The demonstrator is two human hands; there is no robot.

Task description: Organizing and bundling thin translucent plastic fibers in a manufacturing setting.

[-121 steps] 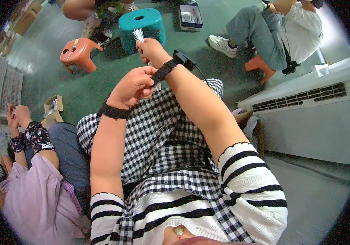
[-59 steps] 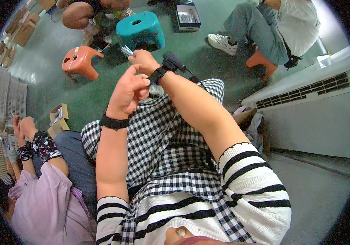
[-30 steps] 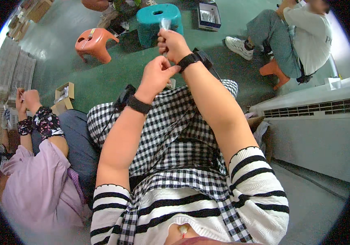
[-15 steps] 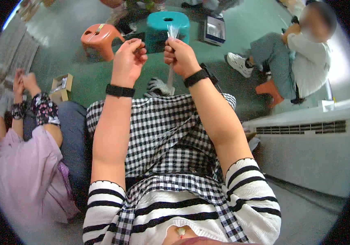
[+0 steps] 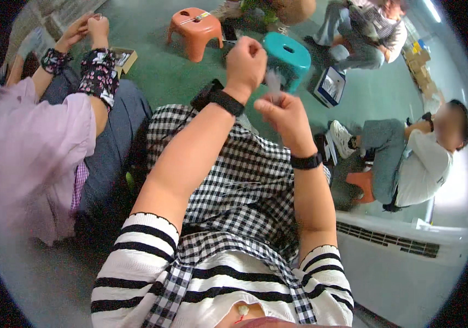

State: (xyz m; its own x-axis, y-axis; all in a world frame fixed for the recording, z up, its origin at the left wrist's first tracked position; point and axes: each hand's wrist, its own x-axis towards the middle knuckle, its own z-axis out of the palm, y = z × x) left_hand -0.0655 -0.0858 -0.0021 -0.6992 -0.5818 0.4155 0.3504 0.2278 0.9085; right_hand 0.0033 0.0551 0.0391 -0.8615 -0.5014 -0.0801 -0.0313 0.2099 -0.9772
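Between my hands, a bundle of thin clear strips sticks up out of my right hand, which is closed round its lower part. The strips are smeared by motion, so their exact kind does not show. My left hand is up and to the left of the bundle, its fingers curled together in a pinch. Whatever those fingers hold, if anything, is hidden. Both hands are in the air above my lap, over a black-and-white checked apron. Each wrist wears a dark band.
Beyond my hands stand a teal stool and an orange stool. A dark blue box lies right of the teal one. Close on my left sits a person in pink; others sit ahead and at right, by a white unit.
My view has turned, so the stools and people appear farther right. My left hand is now higher than my right, which has come lower with the strips still in it.
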